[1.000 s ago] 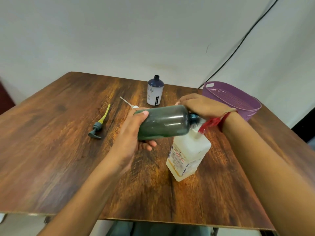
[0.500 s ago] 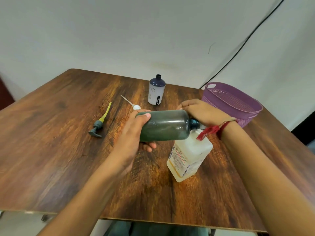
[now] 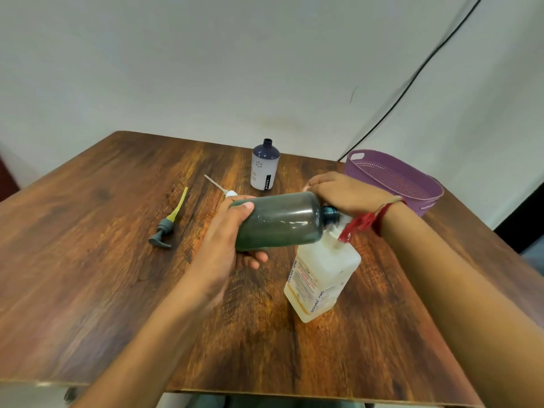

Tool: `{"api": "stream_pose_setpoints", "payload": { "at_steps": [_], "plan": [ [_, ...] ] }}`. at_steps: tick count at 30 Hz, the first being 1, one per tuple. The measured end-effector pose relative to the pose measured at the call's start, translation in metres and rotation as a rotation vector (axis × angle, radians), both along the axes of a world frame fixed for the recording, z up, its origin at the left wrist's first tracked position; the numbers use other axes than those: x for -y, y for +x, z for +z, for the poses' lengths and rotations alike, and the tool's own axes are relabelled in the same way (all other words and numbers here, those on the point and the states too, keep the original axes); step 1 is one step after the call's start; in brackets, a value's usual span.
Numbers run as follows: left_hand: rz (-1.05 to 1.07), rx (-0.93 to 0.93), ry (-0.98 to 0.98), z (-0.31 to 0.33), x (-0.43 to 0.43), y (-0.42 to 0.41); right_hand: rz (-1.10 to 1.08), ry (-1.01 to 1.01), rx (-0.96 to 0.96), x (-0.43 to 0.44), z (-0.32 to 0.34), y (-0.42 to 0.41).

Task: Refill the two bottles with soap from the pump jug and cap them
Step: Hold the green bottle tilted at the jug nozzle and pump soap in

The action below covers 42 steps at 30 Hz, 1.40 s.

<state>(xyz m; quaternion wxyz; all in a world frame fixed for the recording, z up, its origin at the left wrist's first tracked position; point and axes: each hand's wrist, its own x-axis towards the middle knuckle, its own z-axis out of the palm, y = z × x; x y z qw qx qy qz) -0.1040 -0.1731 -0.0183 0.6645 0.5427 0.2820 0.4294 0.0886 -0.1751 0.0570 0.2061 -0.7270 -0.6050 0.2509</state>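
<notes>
My left hand (image 3: 226,240) grips a dark green bottle (image 3: 279,220) by its base and holds it on its side, neck pointing right. Its open neck sits at the pump of the white soap jug (image 3: 321,278), which stands mid-table. My right hand (image 3: 344,192) lies over the pump head, which is hidden beneath it; a red thread hangs from that wrist. A white bottle with a dark blue top (image 3: 265,166) stands uncapped at the back. A grey pump cap with a yellow tube (image 3: 167,223) and a white pump cap with a thin tube (image 3: 222,188) lie on the table at left.
A purple plastic basket (image 3: 394,178) sits at the table's back right corner. The wooden table (image 3: 88,260) has its front edge close to me. A black cable runs down the wall behind the basket.
Both hands and the green bottle stay at the jug's pump; the camera view has shifted slightly.
</notes>
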Motion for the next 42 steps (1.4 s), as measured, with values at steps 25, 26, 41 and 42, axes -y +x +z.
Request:
{"api": "stream_pose_setpoints", "payload": {
  "at_steps": [25,26,41,42],
  "plan": [
    [0.005,0.006,-0.015,-0.001,-0.002,-0.001,-0.023,0.042,0.053,-0.003,-0.003,0.0],
    [0.005,0.002,-0.009,-0.001,-0.003,-0.001,-0.032,0.04,0.006,-0.003,-0.007,-0.001],
    [0.012,-0.002,0.009,-0.007,0.0,0.001,-0.075,-0.01,-0.101,0.0,-0.016,-0.003],
    [0.008,-0.003,0.018,-0.007,0.0,0.0,-0.081,0.009,-0.081,0.001,-0.015,-0.003]
  ]
}}
